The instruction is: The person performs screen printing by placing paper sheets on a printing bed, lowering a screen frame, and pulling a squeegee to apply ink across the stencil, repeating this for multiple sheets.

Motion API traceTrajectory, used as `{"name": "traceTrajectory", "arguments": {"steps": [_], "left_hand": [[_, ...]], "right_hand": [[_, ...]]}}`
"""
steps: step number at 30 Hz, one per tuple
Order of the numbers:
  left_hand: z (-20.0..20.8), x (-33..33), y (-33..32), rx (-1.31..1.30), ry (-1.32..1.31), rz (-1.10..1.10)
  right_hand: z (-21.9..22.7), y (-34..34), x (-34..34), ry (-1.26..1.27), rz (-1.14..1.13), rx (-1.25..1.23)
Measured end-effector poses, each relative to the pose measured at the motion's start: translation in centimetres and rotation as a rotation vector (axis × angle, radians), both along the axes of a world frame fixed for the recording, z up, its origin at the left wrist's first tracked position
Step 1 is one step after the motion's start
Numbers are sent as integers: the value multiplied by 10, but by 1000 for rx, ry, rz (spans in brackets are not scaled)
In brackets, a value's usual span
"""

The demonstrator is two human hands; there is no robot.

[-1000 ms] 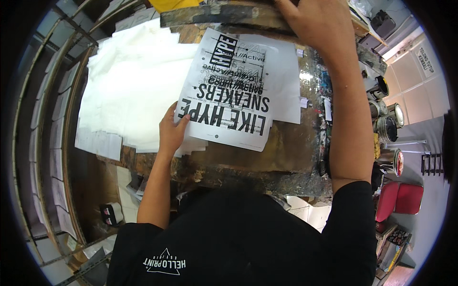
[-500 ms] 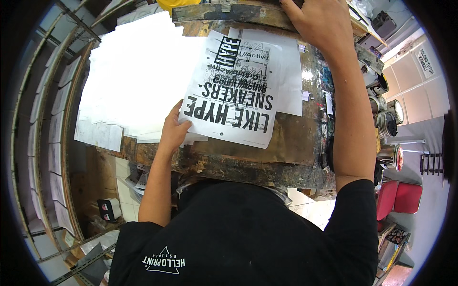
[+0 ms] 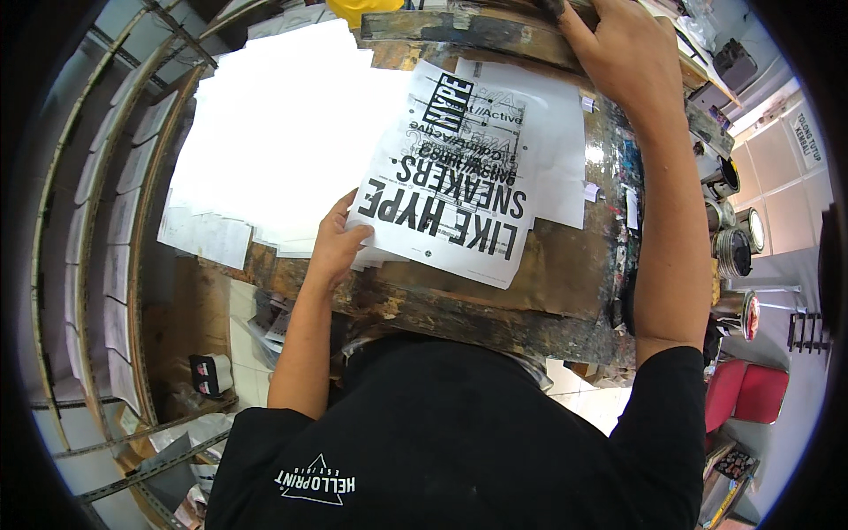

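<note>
Fabric of your black T-shirt (image 3: 459, 424) is filling the foreground. Just beyond, your left hand (image 3: 334, 249) is pinching the near-left corner of a printed paper sheet (image 3: 450, 185), nearly closed, thumb lying on top and fingers going behind the edge. That sheet is lying askew over a second white sheet (image 3: 561, 181) on the stained worktable (image 3: 565, 274). To its left, a spread pile of white paper (image 3: 274, 141) is covering much of the tabletop.

Farther off, your right hand (image 3: 625, 53) is reaching past the right end of a wooden bar (image 3: 459, 29), thumb spread away; its fingertips are partly hiding, so whether it is gripping anything cannot be told.

Off the table's right side, paint cans (image 3: 731, 253) are standing in a row: the nearest is showing red inside its mouth, another is gaping darkly, their contents staying unclear. A red chair (image 3: 761, 393) is standing near them. Leftward, a shelving rack (image 3: 135, 274) is holding what look like pale sheets.
</note>
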State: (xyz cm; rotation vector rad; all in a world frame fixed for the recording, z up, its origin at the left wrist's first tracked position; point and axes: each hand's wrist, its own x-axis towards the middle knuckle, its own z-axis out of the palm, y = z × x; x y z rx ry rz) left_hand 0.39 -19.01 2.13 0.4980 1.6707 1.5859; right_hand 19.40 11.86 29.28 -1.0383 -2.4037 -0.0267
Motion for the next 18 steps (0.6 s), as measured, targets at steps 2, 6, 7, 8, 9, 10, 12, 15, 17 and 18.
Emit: {"name": "traceTrajectory", "arguments": {"steps": [2,6,7,8,9,10,12,15,17,18], "left_hand": [[4,0,-2,-19,3,21],[20,-3,-21,-2,68,48],[26,-7,-33,11,104,71],[33,-10,-47,2,144,116],[40,-16,-71,5,137,181],[49,-21,-100,-17,128,267],[62,-35,-171,-116,83,418],[47,-46,-293,-307,345,576],[27,-15,-406,-611,606,658],[20,8,-462,-753,568,703]], "right_hand": [[-1,2,-1,18,6,55],[-12,16,-2,46,22,36],[-18,20,4,63,135,423],[-22,28,3,92,153,444],[-27,35,10,-25,121,331],[-34,43,8,135,224,425],[-47,64,12,-16,113,407],[-57,107,10,-27,110,450],[-64,132,13,-41,125,463],[-67,147,11,-53,128,464]]}}
